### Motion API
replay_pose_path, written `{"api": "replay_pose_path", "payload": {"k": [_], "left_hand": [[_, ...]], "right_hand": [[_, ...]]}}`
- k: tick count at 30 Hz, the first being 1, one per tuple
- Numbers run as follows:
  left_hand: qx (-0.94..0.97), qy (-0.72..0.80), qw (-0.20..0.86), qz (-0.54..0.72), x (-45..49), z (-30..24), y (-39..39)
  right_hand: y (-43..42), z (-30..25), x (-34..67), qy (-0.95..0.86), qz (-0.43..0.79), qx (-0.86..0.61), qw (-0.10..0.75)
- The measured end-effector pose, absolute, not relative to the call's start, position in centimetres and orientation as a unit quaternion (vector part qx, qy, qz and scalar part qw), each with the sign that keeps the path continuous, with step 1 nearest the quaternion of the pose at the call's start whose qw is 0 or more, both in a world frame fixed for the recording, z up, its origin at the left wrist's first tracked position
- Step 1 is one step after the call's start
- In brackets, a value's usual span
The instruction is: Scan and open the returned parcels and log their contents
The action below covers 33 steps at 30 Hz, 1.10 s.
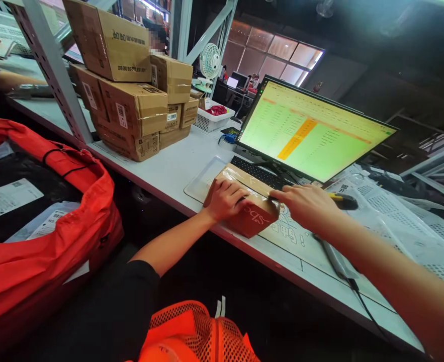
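A small taped cardboard parcel with red lettering lies at the front edge of the white table. My left hand rests on its left end, fingers curled over the top. My right hand reaches over the parcel's right end and is closed on a black and yellow tool, whose tip touches the tape on top. Just behind the parcel sits a black keyboard.
A monitor showing a green spreadsheet stands behind. Stacked cardboard boxes fill the table's left, by a grey rack post. A big red sack of parcels stands at left. Another person's arm shows far left. Plastic mailers lie right.
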<state>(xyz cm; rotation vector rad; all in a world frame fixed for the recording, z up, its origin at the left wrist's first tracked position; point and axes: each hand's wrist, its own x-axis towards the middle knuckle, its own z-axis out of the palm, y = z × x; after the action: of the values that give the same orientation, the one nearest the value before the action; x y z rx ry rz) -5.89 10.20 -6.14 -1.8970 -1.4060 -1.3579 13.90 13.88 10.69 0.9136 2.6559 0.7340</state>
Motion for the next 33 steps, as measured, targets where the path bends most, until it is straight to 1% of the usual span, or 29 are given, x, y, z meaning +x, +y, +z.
{"api": "replay_pose_path", "payload": {"k": [4, 7, 9, 12, 14, 16, 17, 19, 21, 22, 23, 25, 28, 33], "left_hand": [[-0.676, -0.502, 0.210, -0.497, -5.9, -6.1, 10.2], [-0.679, -0.510, 0.198, -0.490, -5.9, -6.1, 10.3], [-0.680, -0.513, 0.194, -0.486, -5.9, -6.1, 10.3], [-0.675, -0.518, 0.198, -0.487, -5.9, -6.0, 10.3], [-0.672, -0.515, 0.204, -0.491, -5.9, -6.1, 10.3], [-0.671, -0.516, 0.208, -0.490, -5.9, -6.2, 10.3], [-0.671, -0.518, 0.210, -0.488, -6.0, -6.2, 10.3], [-0.669, -0.522, 0.215, -0.484, -6.0, -6.4, 10.3], [-0.666, -0.515, 0.226, -0.491, -6.1, -6.6, 10.3], [-0.665, -0.507, 0.231, -0.498, -6.1, -6.6, 10.3], [-0.663, -0.500, 0.236, -0.505, -6.1, -6.6, 10.2], [-0.657, -0.489, 0.247, -0.517, -6.1, -6.4, 10.1], [-0.651, -0.482, 0.264, -0.523, -5.9, -6.2, 9.9], [-0.648, -0.461, 0.284, -0.536, -5.7, -5.9, 10.0]], "right_hand": [[15.6, 8.5, 20.2, 0.900, 0.196, 0.377, 0.099], [17.3, 4.5, 24.7, 0.877, 0.128, 0.455, 0.087], [18.2, 1.1, 27.1, 0.863, 0.094, 0.494, 0.057], [18.7, -3.5, 29.2, 0.862, 0.049, 0.505, 0.018], [18.9, -4.9, 29.6, 0.864, 0.015, 0.503, 0.002], [19.0, -4.5, 28.9, 0.860, -0.021, 0.509, -0.034], [19.1, -3.6, 28.2, 0.853, -0.043, 0.516, -0.071], [19.3, -1.1, 25.8, 0.834, -0.097, 0.514, -0.174], [19.2, 1.6, 22.3, 0.830, -0.154, 0.467, -0.265], [19.1, 2.7, 20.2, 0.841, -0.173, 0.427, -0.284], [19.0, 3.6, 18.2, 0.859, -0.176, 0.390, -0.282], [18.5, 4.7, 14.5, 0.893, -0.148, 0.354, -0.234], [17.7, 5.2, 11.4, 0.916, -0.084, 0.362, -0.148], [16.9, 6.6, 11.0, 0.925, 0.036, 0.376, -0.036]]}}
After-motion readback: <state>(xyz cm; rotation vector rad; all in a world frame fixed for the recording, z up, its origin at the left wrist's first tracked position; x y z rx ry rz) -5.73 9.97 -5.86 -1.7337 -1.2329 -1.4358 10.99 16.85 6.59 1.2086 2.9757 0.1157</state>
